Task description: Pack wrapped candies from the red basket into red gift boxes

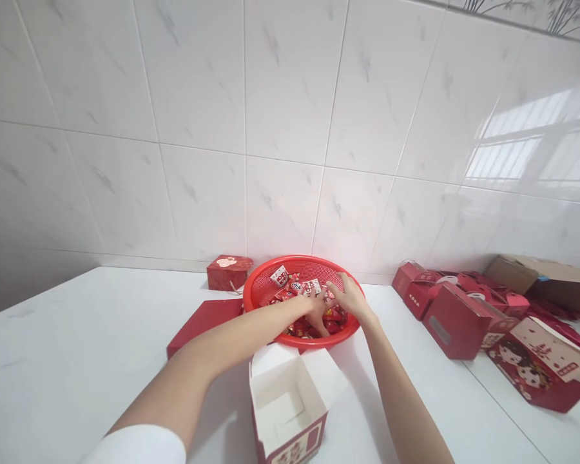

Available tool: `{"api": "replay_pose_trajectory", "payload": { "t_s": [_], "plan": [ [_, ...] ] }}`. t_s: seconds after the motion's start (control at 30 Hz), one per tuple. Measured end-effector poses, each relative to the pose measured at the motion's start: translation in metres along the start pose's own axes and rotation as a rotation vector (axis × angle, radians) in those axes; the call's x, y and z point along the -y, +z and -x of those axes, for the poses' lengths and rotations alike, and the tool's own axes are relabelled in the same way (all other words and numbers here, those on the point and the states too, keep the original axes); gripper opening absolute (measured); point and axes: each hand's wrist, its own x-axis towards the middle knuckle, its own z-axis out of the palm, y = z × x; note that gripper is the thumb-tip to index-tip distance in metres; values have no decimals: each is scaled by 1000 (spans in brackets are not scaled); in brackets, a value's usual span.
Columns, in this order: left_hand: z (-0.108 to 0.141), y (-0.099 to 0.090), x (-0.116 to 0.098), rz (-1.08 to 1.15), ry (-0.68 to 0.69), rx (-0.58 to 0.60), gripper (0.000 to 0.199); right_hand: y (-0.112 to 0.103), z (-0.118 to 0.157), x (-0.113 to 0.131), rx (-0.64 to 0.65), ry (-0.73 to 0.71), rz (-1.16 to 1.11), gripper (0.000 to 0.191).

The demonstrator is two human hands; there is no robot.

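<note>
A red plastic mesh basket (265, 265) stands against the wall, with many small wrapped candies (285, 293) in red and white wrappers inside. My left hand (318, 310) reaches down into it, fingers spread over the candies, its tips partly lost among them. Over the basket's right side comes my right hand (348, 296), fingers apart and pointing at the left hand. No candy is plainly gripped in either one. In front of the basket, between my forearms, sits a red and white gift box (290, 403) with its flaps up and a bare white inside.
A flat red box (203, 324) lies left of the basket, and a small patterned red box (229, 272) stands behind it. At right are several red gift boxes (457, 320), a box with cartoon figures (544, 367) and a brown cardboard box (541, 277). Behind is a tiled wall (290, 129).
</note>
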Motion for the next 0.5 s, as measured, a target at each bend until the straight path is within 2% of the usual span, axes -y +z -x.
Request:
{"api": "replay_pose_trajectory", "payload": {
  "t_s": [0.07, 0.13, 0.3, 0.4, 0.5],
  "plan": [
    [-5, 3, -3, -42, 54, 2, 116, -2, 1, 1, 18, 2, -1, 52],
    [-4, -2, -1, -73, 78, -45, 92, -5, 2, 2, 39, 8, -8, 50],
    [11, -25, 19, -99, -208, -175, 47, -11, 5, 8, 84, 17, 20, 46],
    [20, -29, 32, -69, -372, -263, 41, -13, 9, 12, 129, 33, 105, 44],
    [27, -26, 36, -37, -488, -341, 55, -14, 16, 16, 184, 49, 215, 43]
  ]
}}
